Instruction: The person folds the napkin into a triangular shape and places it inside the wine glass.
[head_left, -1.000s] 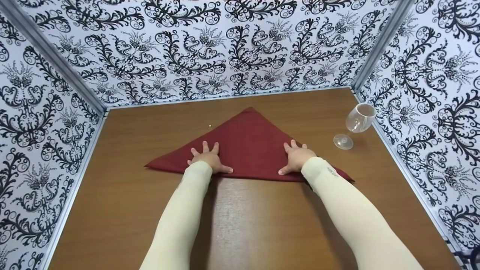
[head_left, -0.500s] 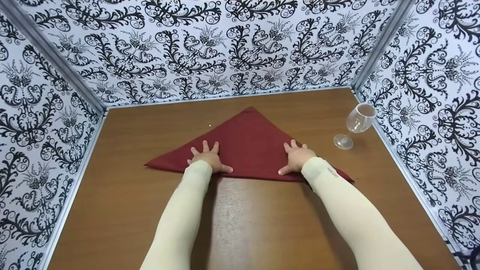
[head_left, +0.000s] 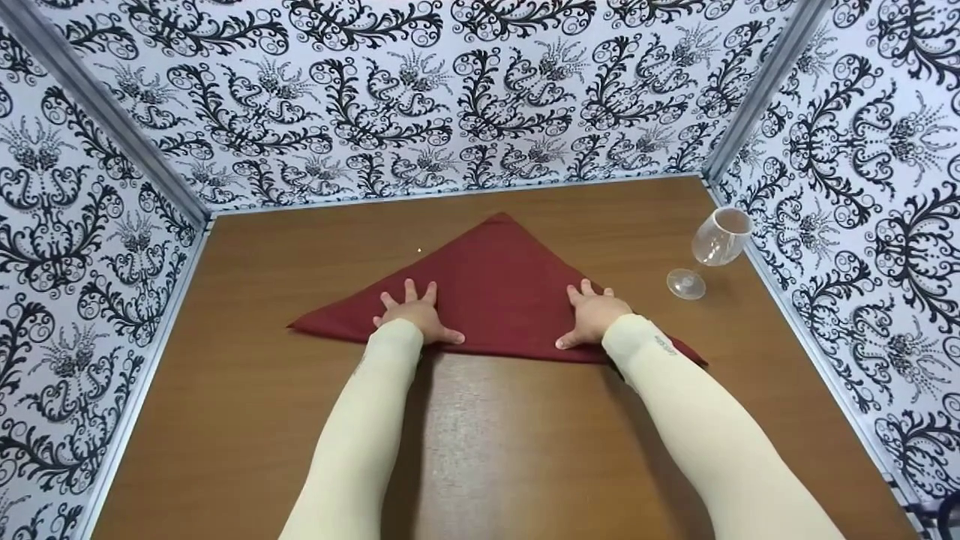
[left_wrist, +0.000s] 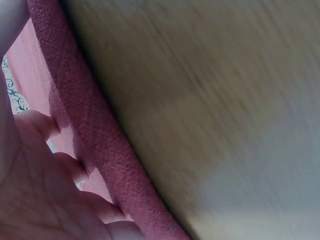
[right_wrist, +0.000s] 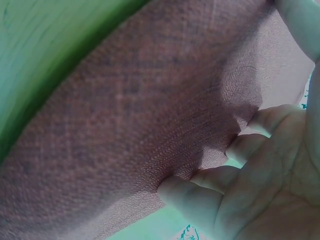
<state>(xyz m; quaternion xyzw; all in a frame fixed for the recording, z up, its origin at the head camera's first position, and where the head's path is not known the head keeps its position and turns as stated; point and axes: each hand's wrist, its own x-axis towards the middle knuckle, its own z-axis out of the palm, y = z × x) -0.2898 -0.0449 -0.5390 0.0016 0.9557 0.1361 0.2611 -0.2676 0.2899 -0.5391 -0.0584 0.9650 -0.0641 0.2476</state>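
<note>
A dark red cloth napkin (head_left: 499,285), folded into a triangle, lies on the wooden table with its point toward the back wall. My left hand (head_left: 415,315) rests on its left part, fingers spread and thumb along the folded front edge. On the right part, my right hand (head_left: 598,315) lies the same way, its fingertips near the sloping right edge. In the left wrist view, the fingertips (left_wrist: 107,207) touch the cloth behind its rounded fold (left_wrist: 95,120). The right wrist view shows fingertips (right_wrist: 175,192) against the cloth, with the palm raised off it.
A clear wine glass (head_left: 720,238) stands on the table at the back right, beyond my right hand. Patterned black-and-white walls (head_left: 405,97) border the wooden table (head_left: 495,450) at the back and both sides. A tiny bright speck lies left of the napkin's point.
</note>
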